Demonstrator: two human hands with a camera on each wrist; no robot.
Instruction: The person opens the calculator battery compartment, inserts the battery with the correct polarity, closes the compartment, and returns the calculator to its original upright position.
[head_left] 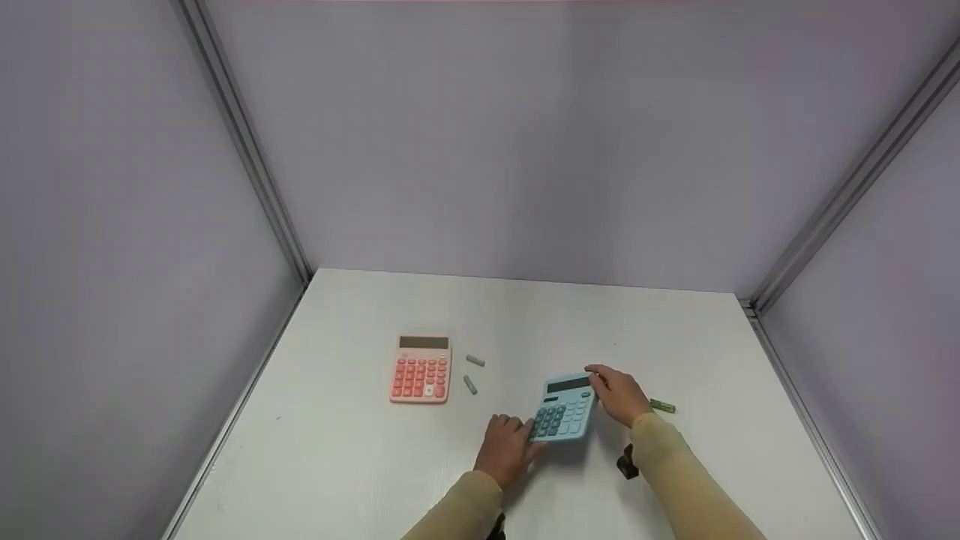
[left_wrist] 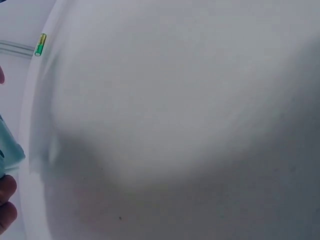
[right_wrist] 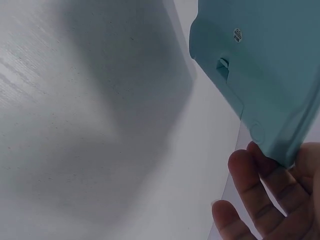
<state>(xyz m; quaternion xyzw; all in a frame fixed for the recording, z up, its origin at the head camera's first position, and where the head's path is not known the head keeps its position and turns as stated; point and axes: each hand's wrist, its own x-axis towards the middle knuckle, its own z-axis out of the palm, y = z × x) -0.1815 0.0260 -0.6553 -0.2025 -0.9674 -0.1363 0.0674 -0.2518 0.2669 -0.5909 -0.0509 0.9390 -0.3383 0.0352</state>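
A light blue calculator [head_left: 564,409] is held up over the table, tilted, keys facing the head camera. My left hand [head_left: 507,450] pinches its lower left corner. At the upper right corner, my right hand [head_left: 619,394] grips the edge. The right wrist view shows the calculator's underside [right_wrist: 275,60], with a round sticker and a small latch slot, and my right hand [right_wrist: 280,200] at one corner. In the left wrist view only a calculator corner [left_wrist: 10,150] and some fingertips [left_wrist: 7,200] show at the left edge.
A pink calculator [head_left: 421,369] lies on the white table [head_left: 337,450], left of the hands. Beside it are two small grey cylinders [head_left: 475,361]. A green battery [head_left: 662,406] lies just beyond my right wrist. Grey walls [head_left: 450,150] enclose the table at the back and sides.
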